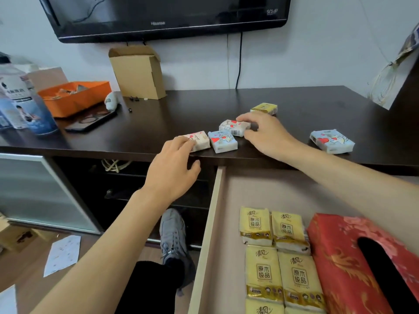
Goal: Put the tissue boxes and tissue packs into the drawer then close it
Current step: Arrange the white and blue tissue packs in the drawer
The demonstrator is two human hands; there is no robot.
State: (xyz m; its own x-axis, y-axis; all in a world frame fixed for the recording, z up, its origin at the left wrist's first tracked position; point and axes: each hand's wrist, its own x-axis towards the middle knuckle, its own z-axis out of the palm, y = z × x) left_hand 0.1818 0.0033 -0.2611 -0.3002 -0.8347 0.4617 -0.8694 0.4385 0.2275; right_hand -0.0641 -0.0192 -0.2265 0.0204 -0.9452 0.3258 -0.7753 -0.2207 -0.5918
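Note:
The drawer (209, 232) stands pulled open at lower right. Inside it lie several yellow tissue packs (272, 250) and a red tissue box (335, 268). On the dark tabletop (172, 109), my left hand (174, 168) rests its fingertips on a pink-white tissue pack (201, 141) at the front edge. A blue pack with hearts (222, 141) lies beside it. My right hand (267, 134) has thumb and fingers around a white pack with hearts (233, 128). Another yellow pack (264, 108) sits behind, and a blue pack (332, 141) lies at the right.
At the back left stand a cardboard box (138, 73), an orange tray (74, 98), a black tablet (90, 121) and blue bottles (25, 103). A television (163, 17) hangs above. My shoe (174, 241) and papers (62, 254) are on the floor.

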